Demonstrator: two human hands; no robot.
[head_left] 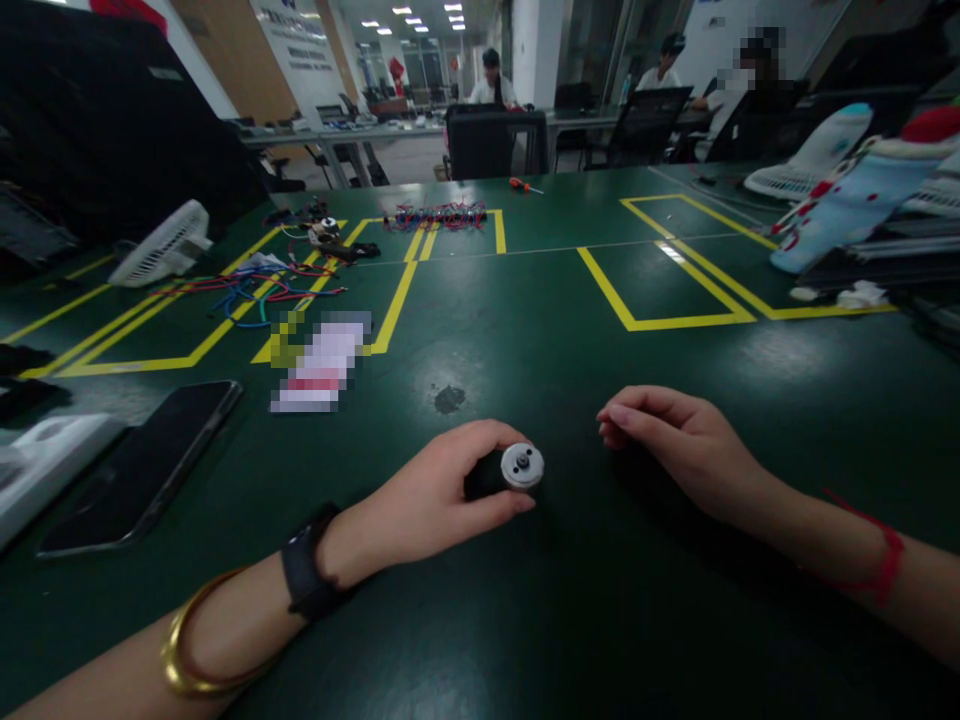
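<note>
Near the middle of the green table (480,620), my left hand (442,490) grips a small round silver motor (523,467) between thumb and fingers. The motor stands with its end face up, showing a centre shaft and two dark holes. A little to the right and apart from the motor is my right hand (667,425). Its thumb and fingertips are pressed together in a pinch. Whatever lies between them, if anything, is too small or hidden to name.
A dark phone (146,470) and white power strip (52,460) lie at the left. Behind are loose wires (259,285), a small white fan (165,245), a bundle of wired parts (442,216) and an orange screwdriver (521,186). A blue bottle (847,205) stands right. People sit in the background.
</note>
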